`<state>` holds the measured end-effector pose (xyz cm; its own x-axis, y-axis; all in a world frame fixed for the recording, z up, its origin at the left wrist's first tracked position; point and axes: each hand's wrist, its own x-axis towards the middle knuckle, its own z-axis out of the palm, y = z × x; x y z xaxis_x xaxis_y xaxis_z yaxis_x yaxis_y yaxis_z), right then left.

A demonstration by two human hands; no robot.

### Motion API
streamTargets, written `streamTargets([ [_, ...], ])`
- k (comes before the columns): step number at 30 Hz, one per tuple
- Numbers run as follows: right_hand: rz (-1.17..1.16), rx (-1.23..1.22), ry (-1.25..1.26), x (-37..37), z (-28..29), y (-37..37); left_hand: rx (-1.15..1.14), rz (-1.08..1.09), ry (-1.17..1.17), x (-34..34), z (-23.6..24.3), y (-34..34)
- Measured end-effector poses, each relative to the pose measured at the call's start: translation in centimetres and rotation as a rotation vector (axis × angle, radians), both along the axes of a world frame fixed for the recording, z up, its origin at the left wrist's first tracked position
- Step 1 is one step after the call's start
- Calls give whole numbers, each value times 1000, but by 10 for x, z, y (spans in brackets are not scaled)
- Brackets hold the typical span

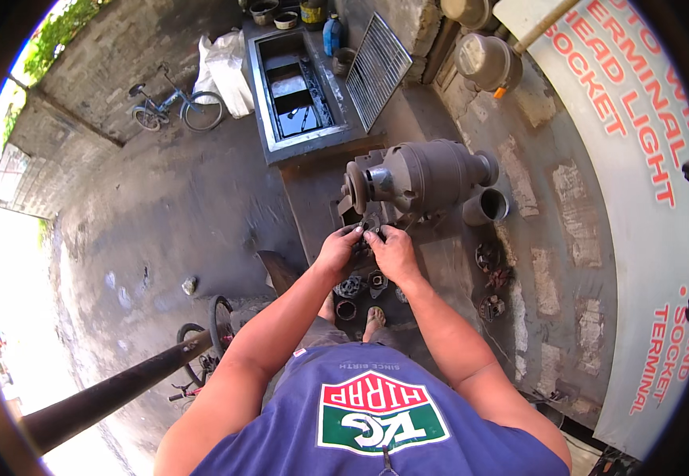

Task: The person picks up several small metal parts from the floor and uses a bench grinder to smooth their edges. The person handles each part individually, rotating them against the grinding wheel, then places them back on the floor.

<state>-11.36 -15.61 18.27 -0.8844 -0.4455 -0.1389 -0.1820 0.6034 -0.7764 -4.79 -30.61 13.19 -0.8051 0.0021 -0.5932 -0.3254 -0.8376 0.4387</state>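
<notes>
Close together in front of the bench grinder (420, 176), my left hand (340, 251) and my right hand (392, 251) hold a small dark metal part (366, 236) between thumbs and fingers. Its exact kind is too small and dark to make out. The grinder's wheel (354, 188) stands just beyond my fingertips, apart from them. Below my hands, near my feet, lie round metal housings (351, 286), a squarish flanged part (377, 281) and a dark ring (346, 309).
Behind the grinder is a metal-rimmed basin (271, 141) with dark liquid, a leaning grate (378, 71) and a blue jug (333, 35). A cylindrical can (486, 208) and greasy parts (490, 308) lie right. A bicycle (178, 105) stands far left; a dark pole (114, 389) crosses nearby.
</notes>
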Motion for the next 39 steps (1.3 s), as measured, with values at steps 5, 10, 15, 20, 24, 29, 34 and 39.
streamTargets([
  [5,11,86,89,-10,-8,-20,52,1,5,-10,-16,-10],
  [10,22,99,138,-11,-15,-29,125,7,-18,-10,-27,-11],
  [15,58,125,94,-21,-18,-34,227,55,-93,-9,-25,-12],
  [20,142,-31,-348,-17,-3,-1,-102,-153,47,22,-9,-23],
  [24,51,-231,-216,7,-1,6,-62,-125,84,12,-2,-13],
  [29,17,75,68,-2,-8,-20,177,-20,21,-6,-14,-11],
  [34,21,133,86,-6,-12,-39,312,43,-41,-1,-27,-13],
  [39,38,144,107,-13,-9,-36,296,60,-2,-6,-18,-10],
])
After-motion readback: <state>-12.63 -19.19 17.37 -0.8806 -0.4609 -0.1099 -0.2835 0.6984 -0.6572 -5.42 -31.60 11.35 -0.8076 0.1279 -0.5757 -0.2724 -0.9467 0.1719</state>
